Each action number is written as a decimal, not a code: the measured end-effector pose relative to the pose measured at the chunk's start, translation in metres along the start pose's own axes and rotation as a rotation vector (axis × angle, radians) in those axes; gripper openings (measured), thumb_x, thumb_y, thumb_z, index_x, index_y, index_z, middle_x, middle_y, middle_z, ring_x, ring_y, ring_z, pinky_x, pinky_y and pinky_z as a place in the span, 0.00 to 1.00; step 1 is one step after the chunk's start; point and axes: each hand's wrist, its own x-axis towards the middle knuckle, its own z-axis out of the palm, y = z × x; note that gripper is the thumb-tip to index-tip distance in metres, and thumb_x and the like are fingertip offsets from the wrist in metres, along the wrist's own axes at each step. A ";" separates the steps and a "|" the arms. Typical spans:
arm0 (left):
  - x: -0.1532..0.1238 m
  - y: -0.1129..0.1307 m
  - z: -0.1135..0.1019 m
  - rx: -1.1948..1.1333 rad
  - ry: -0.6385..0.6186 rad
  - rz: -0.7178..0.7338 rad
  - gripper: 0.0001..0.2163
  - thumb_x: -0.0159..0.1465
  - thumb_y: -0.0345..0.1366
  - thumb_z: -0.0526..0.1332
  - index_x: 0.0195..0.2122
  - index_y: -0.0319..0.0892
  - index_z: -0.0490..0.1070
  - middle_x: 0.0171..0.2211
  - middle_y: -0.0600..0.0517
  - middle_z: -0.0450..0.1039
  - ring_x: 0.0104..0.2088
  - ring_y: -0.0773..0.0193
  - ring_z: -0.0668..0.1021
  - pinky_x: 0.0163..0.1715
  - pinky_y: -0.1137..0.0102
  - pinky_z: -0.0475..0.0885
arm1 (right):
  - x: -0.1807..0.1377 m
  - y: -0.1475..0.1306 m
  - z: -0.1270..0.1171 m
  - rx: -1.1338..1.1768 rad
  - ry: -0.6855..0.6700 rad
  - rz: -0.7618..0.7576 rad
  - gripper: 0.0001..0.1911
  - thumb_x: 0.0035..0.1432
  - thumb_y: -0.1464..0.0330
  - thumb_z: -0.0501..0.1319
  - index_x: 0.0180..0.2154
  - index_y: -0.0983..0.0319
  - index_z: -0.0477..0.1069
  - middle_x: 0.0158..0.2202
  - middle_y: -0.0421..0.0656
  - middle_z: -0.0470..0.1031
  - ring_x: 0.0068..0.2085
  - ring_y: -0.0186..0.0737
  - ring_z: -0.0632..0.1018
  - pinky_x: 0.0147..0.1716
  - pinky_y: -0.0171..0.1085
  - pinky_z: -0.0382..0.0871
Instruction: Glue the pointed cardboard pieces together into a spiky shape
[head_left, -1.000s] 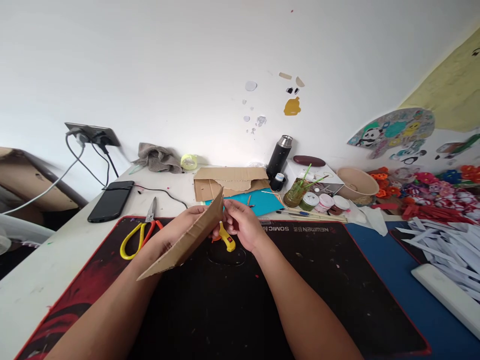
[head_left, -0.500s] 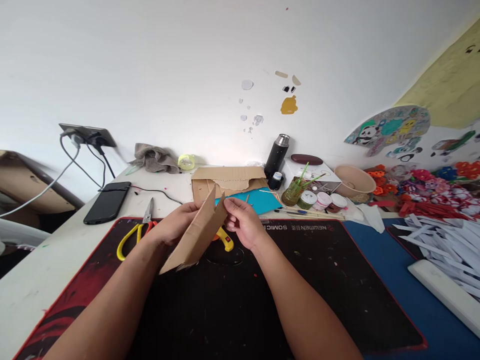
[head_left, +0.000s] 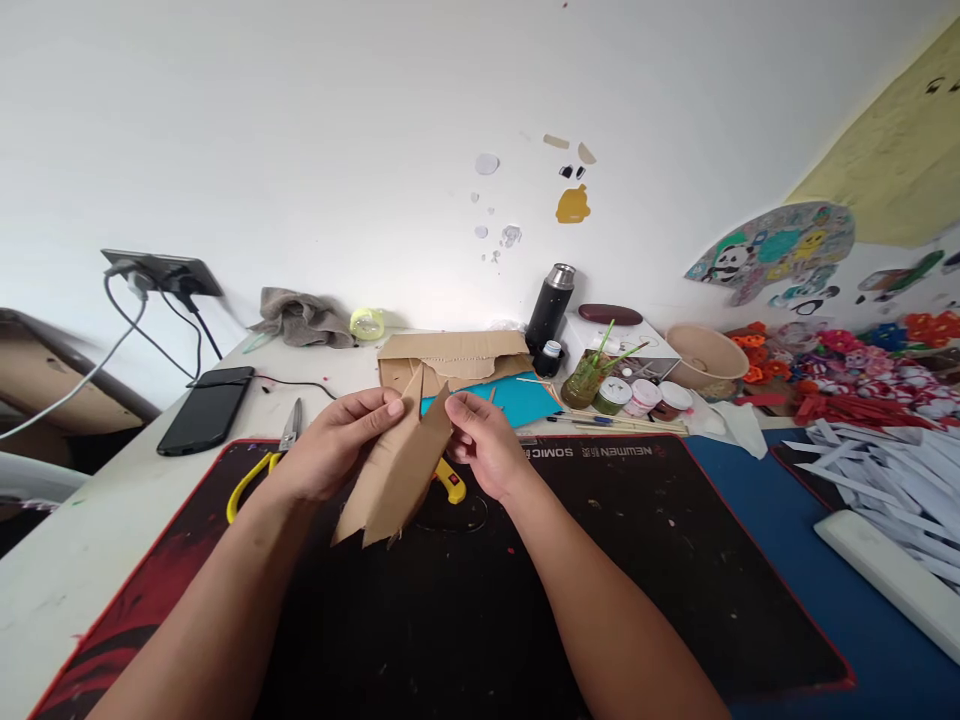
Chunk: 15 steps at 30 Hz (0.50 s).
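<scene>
Black mat [head_left: 480,640] nearest, bare in front. Above its far half, clear of the surface: the cardboard piece [head_left: 396,475], tilted, between both hands. Left hand [head_left: 339,448] pinches its upper left part, thumb flat on the face; right hand [head_left: 487,440] nips the upper right corner, thumb to fingers, narrow grip.

Status, my read: the lengthwise bend is in, and the top end is parted into two points with a V gap. Not yet done: the panels aren't flat or fastened to anything, and the piece isn't set down. Can't tell if the shaping is finished.

Looks: plain brown, creased faces, two panels meeting at a bend, lower end ragged and notched.

Beyond/beside: yellow tool [head_left: 452,482] partly hidden behind the cardboard, scissors [head_left: 291,425] past the left wrist. Farther: blue sheet [head_left: 529,398], then a torn cardboard offcut [head_left: 457,347] near the wall [head_left: 360,150].
</scene>
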 end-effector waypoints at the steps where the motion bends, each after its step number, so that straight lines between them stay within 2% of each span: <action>1: -0.001 0.000 0.001 0.001 0.003 -0.005 0.21 0.52 0.52 0.80 0.32 0.41 0.78 0.28 0.52 0.78 0.27 0.64 0.77 0.27 0.73 0.73 | -0.001 -0.001 0.001 0.004 -0.001 -0.002 0.26 0.51 0.48 0.77 0.29 0.59 0.69 0.20 0.30 0.56 0.20 0.27 0.57 0.20 0.33 0.44; 6: 0.000 0.000 0.001 0.008 0.003 -0.008 0.21 0.53 0.53 0.78 0.29 0.41 0.75 0.24 0.54 0.73 0.24 0.68 0.72 0.23 0.75 0.67 | -0.003 -0.003 0.004 0.025 0.002 -0.008 0.26 0.49 0.48 0.78 0.29 0.59 0.69 0.20 0.30 0.57 0.20 0.27 0.56 0.20 0.32 0.44; 12: 0.003 -0.003 0.000 -0.013 -0.118 -0.050 0.21 0.55 0.53 0.78 0.30 0.40 0.76 0.28 0.51 0.76 0.29 0.64 0.77 0.31 0.72 0.72 | -0.004 -0.005 0.007 0.022 -0.003 -0.007 0.27 0.47 0.48 0.78 0.30 0.59 0.71 0.23 0.32 0.63 0.21 0.27 0.58 0.19 0.32 0.45; 15: 0.003 -0.005 0.002 -0.024 -0.134 -0.067 0.21 0.54 0.53 0.78 0.29 0.40 0.75 0.27 0.50 0.76 0.28 0.63 0.76 0.30 0.71 0.72 | -0.004 -0.006 0.007 0.006 0.010 0.003 0.27 0.46 0.47 0.78 0.30 0.59 0.70 0.23 0.33 0.64 0.21 0.27 0.59 0.19 0.32 0.46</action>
